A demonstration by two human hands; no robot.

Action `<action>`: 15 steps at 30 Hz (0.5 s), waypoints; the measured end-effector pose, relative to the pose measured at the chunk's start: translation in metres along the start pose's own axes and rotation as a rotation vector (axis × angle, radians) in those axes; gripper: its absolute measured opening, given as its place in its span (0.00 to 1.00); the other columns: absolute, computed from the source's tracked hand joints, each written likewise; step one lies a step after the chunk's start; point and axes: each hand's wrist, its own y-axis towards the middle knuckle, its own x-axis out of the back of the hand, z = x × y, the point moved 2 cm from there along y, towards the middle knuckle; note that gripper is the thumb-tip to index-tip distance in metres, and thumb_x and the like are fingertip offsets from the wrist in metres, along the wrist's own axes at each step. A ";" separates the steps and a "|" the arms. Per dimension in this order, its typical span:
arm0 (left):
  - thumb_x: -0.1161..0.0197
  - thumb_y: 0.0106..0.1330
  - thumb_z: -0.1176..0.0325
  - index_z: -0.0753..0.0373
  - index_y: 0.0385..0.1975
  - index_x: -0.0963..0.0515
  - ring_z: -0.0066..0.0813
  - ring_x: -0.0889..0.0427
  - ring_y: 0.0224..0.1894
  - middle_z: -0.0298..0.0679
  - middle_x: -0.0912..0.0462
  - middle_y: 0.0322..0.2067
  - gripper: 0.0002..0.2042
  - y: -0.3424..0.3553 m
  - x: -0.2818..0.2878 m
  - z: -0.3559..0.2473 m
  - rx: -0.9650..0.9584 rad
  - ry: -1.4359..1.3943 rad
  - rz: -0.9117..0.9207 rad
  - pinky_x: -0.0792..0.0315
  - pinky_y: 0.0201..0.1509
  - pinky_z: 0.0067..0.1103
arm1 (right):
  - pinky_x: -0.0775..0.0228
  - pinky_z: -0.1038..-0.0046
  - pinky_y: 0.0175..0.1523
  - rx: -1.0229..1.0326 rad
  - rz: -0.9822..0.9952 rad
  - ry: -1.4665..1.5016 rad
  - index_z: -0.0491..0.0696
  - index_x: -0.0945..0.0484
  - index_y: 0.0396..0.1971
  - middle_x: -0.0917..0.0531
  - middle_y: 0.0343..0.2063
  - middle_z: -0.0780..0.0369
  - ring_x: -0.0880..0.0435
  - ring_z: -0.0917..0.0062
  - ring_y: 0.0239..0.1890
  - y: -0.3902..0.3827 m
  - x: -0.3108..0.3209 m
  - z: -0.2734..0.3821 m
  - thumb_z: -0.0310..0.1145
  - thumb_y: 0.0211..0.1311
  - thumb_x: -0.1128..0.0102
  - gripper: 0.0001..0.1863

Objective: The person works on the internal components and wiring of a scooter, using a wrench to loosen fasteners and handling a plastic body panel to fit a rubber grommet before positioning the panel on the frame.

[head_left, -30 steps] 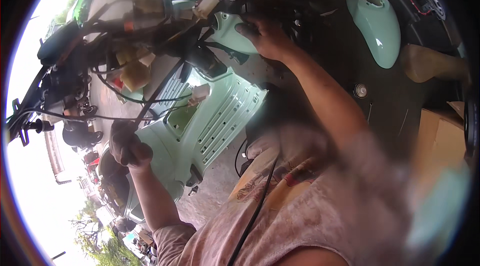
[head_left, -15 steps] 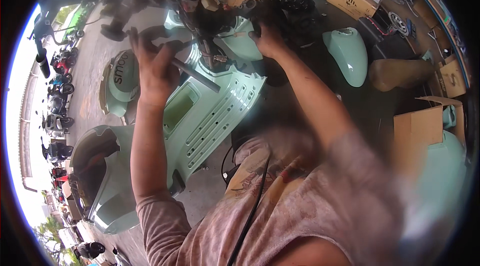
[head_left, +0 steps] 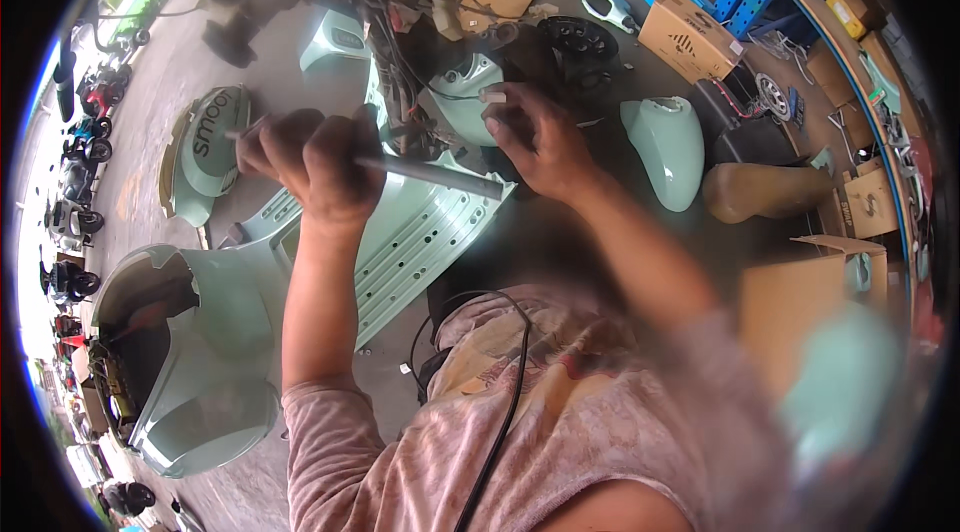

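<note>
My left hand [head_left: 325,167] is closed around a grey metal rod [head_left: 445,177], whose bare end points right over the mint-green scooter floorboard [head_left: 425,242]. Just right of the frame's hanging wires [head_left: 395,57], my right hand [head_left: 550,147] has its fingers bent and apart; I make out nothing between them. Close to its fingertips is a curved green panel [head_left: 465,102]. The scooter's green rear body [head_left: 235,307] stands to the left of my left forearm. Dark handlebar parts [head_left: 235,7] above my left hand are blurred.
A green fender [head_left: 668,152] and a brown rounded part [head_left: 765,192] lie to the right, near cardboard boxes [head_left: 690,37]. A black wheel [head_left: 578,40] lies beyond my right hand. Another green panel [head_left: 212,142] rests on the floor at left. Parked scooters [head_left: 75,222] line the far left.
My right hand has come away from the dark part by the wires and moved nearer to me. My left hand has dropped lower with the rod. The whole view has shifted slightly.
</note>
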 end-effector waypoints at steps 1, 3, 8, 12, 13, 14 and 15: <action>0.35 0.52 0.66 0.49 0.28 0.33 0.35 0.36 0.33 0.32 0.34 0.27 0.11 0.004 0.009 -0.007 0.010 -0.059 -0.040 0.45 0.40 0.31 | 0.29 0.75 0.46 0.024 0.038 0.056 0.45 0.30 0.50 0.23 0.44 0.60 0.20 0.78 0.42 -0.002 0.004 0.014 0.29 0.61 0.45 0.17; 0.34 0.53 0.68 0.54 0.30 0.34 0.33 0.34 0.31 0.33 0.33 0.25 0.13 0.013 0.031 -0.023 -0.065 -0.132 0.031 0.42 0.38 0.33 | 0.28 0.74 0.45 0.076 0.134 0.149 0.45 0.30 0.50 0.22 0.45 0.59 0.20 0.76 0.39 -0.007 0.001 0.039 0.28 0.59 0.44 0.18; 0.31 0.47 0.61 0.51 0.22 0.32 0.33 0.34 0.30 0.32 0.33 0.24 0.13 -0.004 0.021 -0.088 0.034 -0.446 0.047 0.39 0.41 0.35 | 0.27 0.70 0.41 0.183 0.355 0.097 0.47 0.31 0.51 0.21 0.41 0.60 0.19 0.72 0.31 -0.040 0.009 0.051 0.28 0.54 0.40 0.23; 0.30 0.47 0.58 0.59 0.34 0.31 0.36 0.31 0.34 0.41 0.28 0.35 0.20 -0.016 -0.002 -0.123 0.268 -0.702 0.132 0.36 0.47 0.34 | 0.29 0.72 0.37 0.056 0.318 -0.007 0.47 0.30 0.49 0.21 0.34 0.63 0.21 0.76 0.29 -0.091 0.023 0.023 0.29 0.54 0.38 0.21; 0.31 0.48 0.58 0.61 0.36 0.32 0.37 0.30 0.35 0.42 0.28 0.36 0.21 -0.029 -0.006 -0.123 0.326 -0.742 0.145 0.36 0.47 0.34 | 0.31 0.75 0.34 -0.092 0.203 -0.051 0.47 0.28 0.46 0.21 0.30 0.64 0.23 0.81 0.28 -0.103 0.034 0.020 0.30 0.55 0.38 0.18; 0.31 0.49 0.58 0.63 0.39 0.32 0.38 0.29 0.35 0.44 0.28 0.36 0.23 -0.041 -0.009 -0.121 0.384 -0.808 0.149 0.35 0.47 0.34 | 0.33 0.77 0.33 -0.230 0.078 -0.072 0.46 0.26 0.44 0.23 0.27 0.66 0.26 0.84 0.27 -0.118 0.053 0.019 0.32 0.57 0.39 0.15; 0.32 0.49 0.58 0.64 0.41 0.33 0.40 0.29 0.36 0.45 0.28 0.37 0.24 -0.055 -0.011 -0.119 0.440 -0.878 0.159 0.35 0.48 0.33 | 0.35 0.80 0.31 -0.364 -0.052 -0.075 0.46 0.25 0.41 0.24 0.25 0.67 0.28 0.87 0.26 -0.135 0.071 0.018 0.34 0.59 0.40 0.12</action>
